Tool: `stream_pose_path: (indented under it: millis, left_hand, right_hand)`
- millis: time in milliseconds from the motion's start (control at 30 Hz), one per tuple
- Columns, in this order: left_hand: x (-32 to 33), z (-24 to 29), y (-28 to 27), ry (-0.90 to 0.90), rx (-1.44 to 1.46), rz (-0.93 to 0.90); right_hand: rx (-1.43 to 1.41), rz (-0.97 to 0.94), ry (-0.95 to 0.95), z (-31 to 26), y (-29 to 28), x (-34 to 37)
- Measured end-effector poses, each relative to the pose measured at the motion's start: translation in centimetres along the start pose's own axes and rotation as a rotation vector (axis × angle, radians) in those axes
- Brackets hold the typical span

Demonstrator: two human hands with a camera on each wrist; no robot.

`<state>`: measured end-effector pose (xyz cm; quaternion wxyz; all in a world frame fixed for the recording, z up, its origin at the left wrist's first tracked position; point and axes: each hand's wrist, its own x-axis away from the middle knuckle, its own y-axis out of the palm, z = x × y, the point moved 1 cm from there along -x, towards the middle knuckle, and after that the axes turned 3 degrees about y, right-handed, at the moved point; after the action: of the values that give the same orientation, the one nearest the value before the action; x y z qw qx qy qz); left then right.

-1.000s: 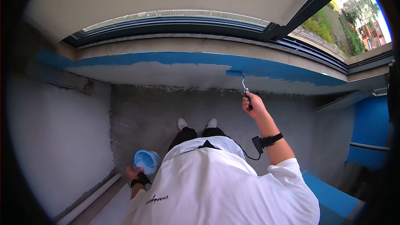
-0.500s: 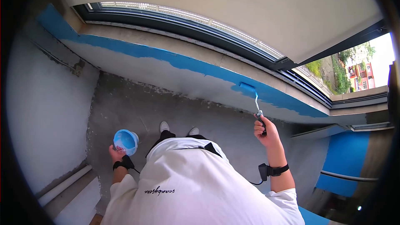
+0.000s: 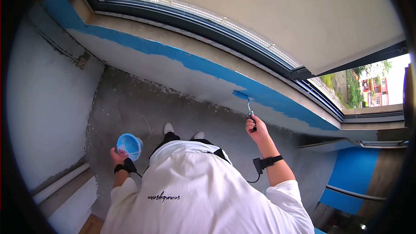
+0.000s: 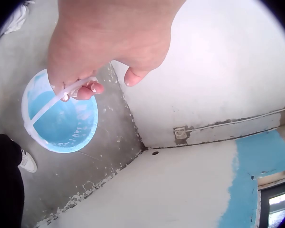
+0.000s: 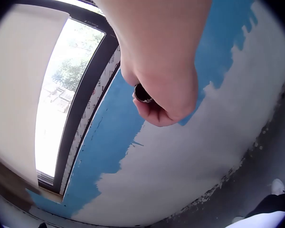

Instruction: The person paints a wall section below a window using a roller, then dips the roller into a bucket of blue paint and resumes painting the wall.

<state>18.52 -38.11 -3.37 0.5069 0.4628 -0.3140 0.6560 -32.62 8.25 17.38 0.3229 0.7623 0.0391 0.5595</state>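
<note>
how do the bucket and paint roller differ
The bucket is wide and hollow; the paint roller is slim. The left hand holds the bucket's handle; the right hand grips the paint roller. The paint roller appears against the wall; the bucket is away from it. Both show blue.

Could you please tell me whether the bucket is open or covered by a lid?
Open: no lid covers the bucket. The left wrist view looks into its blue inside, while the left hand grips its handle.

Compared with half a second ago, the right hand (image 3: 258,126) has brought the roller (image 3: 240,95) down from within the blue band (image 3: 199,63) to its lower edge. Over the full second, the head view has turned, slanting the window sill (image 3: 216,59).
</note>
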Motion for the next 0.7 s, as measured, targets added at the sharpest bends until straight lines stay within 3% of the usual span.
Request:
stream_pose_path:
  millis: [133,400,467,500,567,700]
  left_hand:
    - [-0.7,0.2,-1.5,-0.029,0.017,-0.003]
    - [-0.3,-1.5,-3.4,0.027,0.091,0.025]
    - [0.4,-2.2,-3.3,0.261,-0.006,-0.006]
    - [0.1,-2.0,-3.6,0.260,-0.003,-0.006]
    - [-0.8,-1.6,-4.1,0.042,0.135,0.036]
    - [-1.2,-1.9,-5.1,-0.012,0.168,-0.030]
  right_hand:
    - [0.021,0.015,-0.014,0.1,0.7,1.7]
    - [-0.055,-0.150,-0.052,0.2,3.6,10.9]
    - [-0.035,-0.137,-0.069,0.3,3.8,10.8]
    - [-0.019,-0.121,-0.083,0.4,3.8,10.7]
    - [0.027,-0.096,-0.108,0.8,3.6,9.4]
    - [0.056,-0.034,-0.122,1.0,2.6,5.3]
